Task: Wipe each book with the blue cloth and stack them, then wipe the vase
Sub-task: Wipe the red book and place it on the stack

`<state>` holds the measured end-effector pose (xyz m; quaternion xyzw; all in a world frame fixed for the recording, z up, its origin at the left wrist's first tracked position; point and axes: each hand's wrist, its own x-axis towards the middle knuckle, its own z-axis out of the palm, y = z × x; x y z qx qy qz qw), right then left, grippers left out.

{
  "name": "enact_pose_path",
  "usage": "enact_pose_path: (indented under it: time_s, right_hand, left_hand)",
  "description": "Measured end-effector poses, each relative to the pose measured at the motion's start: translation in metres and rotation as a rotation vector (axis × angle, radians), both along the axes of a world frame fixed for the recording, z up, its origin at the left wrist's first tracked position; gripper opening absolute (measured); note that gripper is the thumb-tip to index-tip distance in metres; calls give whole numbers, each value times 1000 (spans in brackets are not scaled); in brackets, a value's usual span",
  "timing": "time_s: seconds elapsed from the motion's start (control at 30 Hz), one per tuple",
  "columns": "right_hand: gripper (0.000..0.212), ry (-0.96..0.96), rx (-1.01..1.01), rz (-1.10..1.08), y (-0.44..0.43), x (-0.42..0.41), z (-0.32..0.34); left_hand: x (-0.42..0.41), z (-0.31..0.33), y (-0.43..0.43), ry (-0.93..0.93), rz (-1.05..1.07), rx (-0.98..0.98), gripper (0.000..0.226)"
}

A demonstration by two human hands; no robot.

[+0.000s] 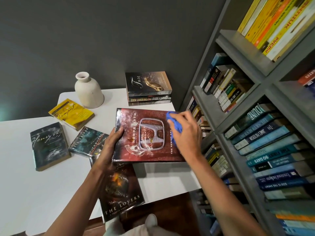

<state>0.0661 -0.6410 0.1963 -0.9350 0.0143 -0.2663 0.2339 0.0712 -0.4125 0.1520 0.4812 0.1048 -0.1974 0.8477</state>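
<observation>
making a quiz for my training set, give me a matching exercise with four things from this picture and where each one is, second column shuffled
Things
1. vase
2. red book
3. blue cloth
4. Fuse book

Places
A. gripped in the right hand
B. on top of the stack at the back of the table
C. held at its left edge by the left hand
D. standing upright near the yellow book

Pairs: 1-D, 2-C, 3-A, 4-B
</observation>
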Motion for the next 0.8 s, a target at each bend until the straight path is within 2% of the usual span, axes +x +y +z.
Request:
enact_pose_path:
  time_s: [0.07,0.13,0.27,0.4,0.53,0.6,0.7,0.8]
  right_hand:
    - [26,23,-30,142,8,-18,-3]
    - [25,47,-46,180,-3,-30,-7]
    - [24,41,37,-28,-23,-22,-5]
    - [26,21,76,30,23,-6,0]
    - [26,41,49,228,61,-30,-4]
    - [29,47,-10,261,49,-39,-6]
    - [26,40,-40,125,16,-33,-6]
    - [27,26,-13,43,18,-21,-3]
  left_hand:
    - [2,0,2,-21,6,2,94]
    - [5,-1,5,-32,12,-5,90]
    - [3,1,3,8,36,11,88]
    - [2,2,-6,10,62,-19,59]
    - [2,5,-9,-12,74,-7,50]
    - [0,1,-6,-2,93,-20,55]
    - [-2,-3,-1,6,131,-29,73]
    - [-4,-1,-4,18,149,-59,81]
